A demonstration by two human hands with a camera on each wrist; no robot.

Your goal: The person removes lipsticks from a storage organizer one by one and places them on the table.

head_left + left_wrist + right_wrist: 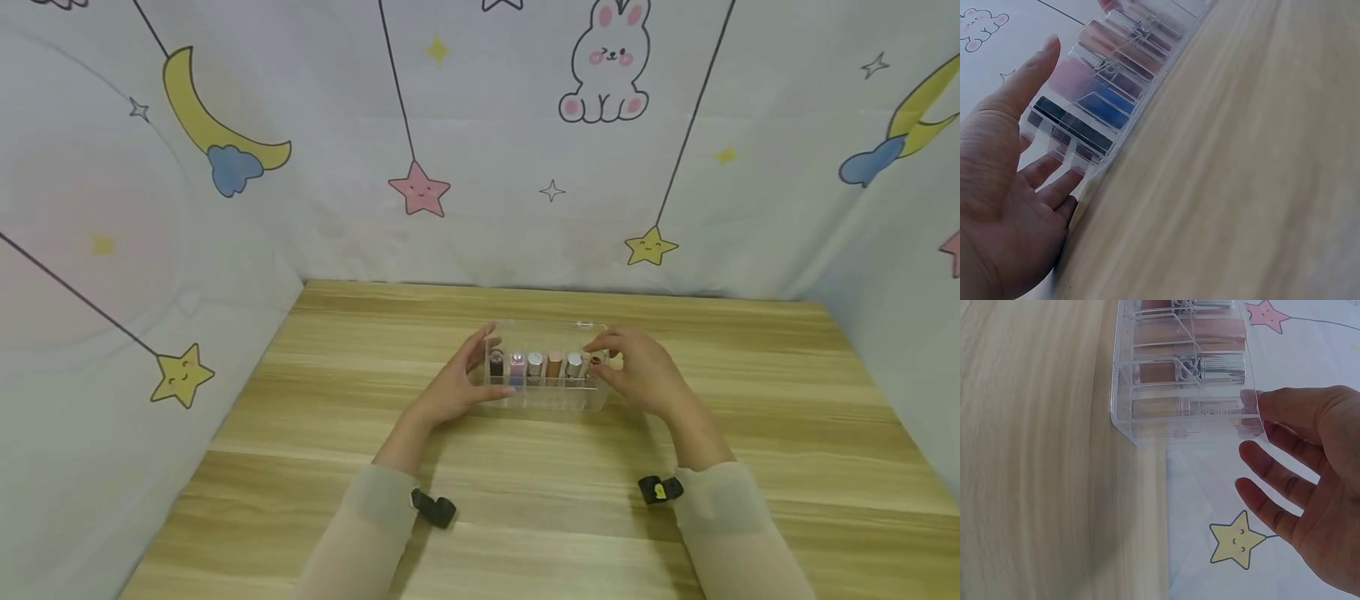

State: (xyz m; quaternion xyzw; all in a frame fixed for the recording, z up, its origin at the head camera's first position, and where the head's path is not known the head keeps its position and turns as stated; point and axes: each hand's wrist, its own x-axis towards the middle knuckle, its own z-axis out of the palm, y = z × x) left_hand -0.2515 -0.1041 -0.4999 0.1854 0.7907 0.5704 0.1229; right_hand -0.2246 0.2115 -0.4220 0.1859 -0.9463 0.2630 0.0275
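Note:
A clear plastic lipstick organizer [553, 398] stands on the table with a row of lipsticks in its compartments. My left hand [452, 388] holds its left end, thumb along the front and fingers round the side and back. At the other end my right hand [647, 372] pinches the top of a clear lip tube [1210, 407] between thumb and index finger; the tube stands in the end compartment. Beside it are a silver-capped lipstick [1222, 369] and a copper-pink one [1216, 332]. A dark lipstick [497, 364] and a pink-and-blue one [517, 367] occupy the left compartments.
The wood-grain table [540, 517] extends on all sides of the organizer. A white cloth printed with stars, moons and a rabbit [510, 242] hangs behind it and along both sides. Black wrist cameras [435, 508] sit at both sleeves.

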